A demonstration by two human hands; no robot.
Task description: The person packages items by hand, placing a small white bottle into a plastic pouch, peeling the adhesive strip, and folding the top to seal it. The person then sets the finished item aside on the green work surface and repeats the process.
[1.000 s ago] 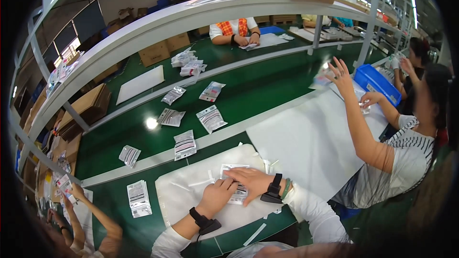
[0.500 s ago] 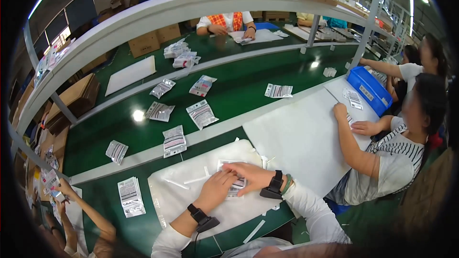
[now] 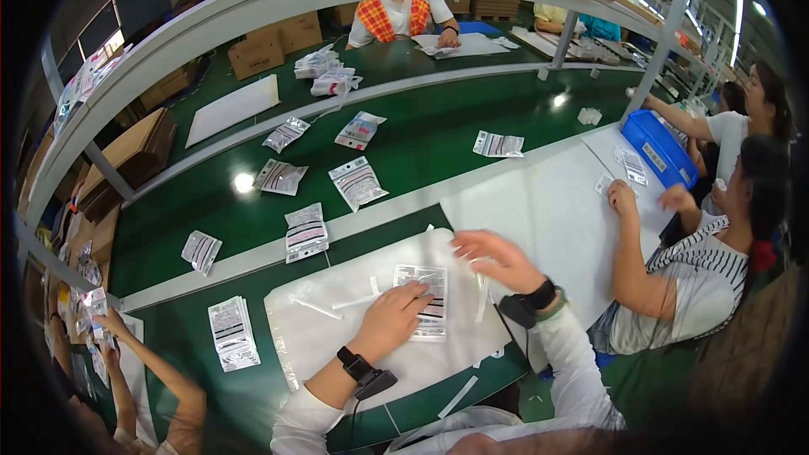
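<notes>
Printed packet (image 3: 436, 303): steadying under flattened left hand (image 3: 390, 318); holding right hand (image 3: 501, 261) loosely unfurled, apparently empty, at two o'clock; next likely requiring pressure.

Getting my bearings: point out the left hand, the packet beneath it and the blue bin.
Left hand (image 3: 392, 318): head view, back of hand.
Packet beneath it (image 3: 439, 300): head view, uncovered right side.
Blue bin (image 3: 669, 173): head view, outer side wall.

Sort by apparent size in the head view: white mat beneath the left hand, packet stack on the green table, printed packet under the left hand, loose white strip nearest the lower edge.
1. White mat
2. Packet stack and printed packet: unranked; the left hand covers part of the packet
3. Loose white strip
</notes>
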